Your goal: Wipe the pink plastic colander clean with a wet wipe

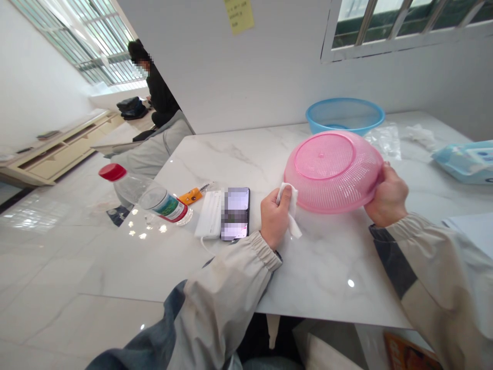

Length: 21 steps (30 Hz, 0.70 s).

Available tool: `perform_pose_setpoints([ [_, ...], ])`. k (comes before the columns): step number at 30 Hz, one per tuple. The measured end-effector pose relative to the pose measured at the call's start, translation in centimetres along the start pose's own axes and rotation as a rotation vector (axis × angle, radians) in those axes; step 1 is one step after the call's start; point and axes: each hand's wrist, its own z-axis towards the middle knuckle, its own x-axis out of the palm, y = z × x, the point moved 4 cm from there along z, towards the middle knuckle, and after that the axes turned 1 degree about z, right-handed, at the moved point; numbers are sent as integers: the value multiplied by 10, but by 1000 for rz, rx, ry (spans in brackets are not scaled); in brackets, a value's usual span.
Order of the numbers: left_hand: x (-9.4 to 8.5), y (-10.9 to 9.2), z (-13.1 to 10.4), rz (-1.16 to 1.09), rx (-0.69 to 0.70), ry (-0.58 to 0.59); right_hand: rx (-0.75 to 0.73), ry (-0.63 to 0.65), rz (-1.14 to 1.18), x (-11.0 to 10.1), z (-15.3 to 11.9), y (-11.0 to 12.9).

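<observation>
A pink plastic colander is tilted above the marble-patterned table, its perforated outside and ringed base facing me. My right hand grips its rim on the right side, the fingers partly hidden behind it. Closed around a white wipe, my left hand is at the colander's lower left edge. Part of the wipe hangs down below the thumb. Whether the wipe touches the colander I cannot tell. Behind the colander stands a blue plastic basin.
Left of my hands lie a phone, a white power bank with a cable, and an orange item. A red-capped bottle stands nearby. Clear plastic and a wipes pack are at right. A person sits far left.
</observation>
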Motion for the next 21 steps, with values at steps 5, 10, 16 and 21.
perform_pose_setpoints([
  [5, 1, 3, 0, -5, -10, 0, 3, 2, -10, -3, 4, -3],
  [10, -2, 11, 1, -4, -7, -46, -5, -2, -11, -2, 3, -2],
  [16, -4, 12, 3, 7, -18, -96, 20, -15, -5, 2, -3, 1],
  [21, 1, 10, 5, 2, 27, -19, 94, 28, -18, 8, -11, 0],
])
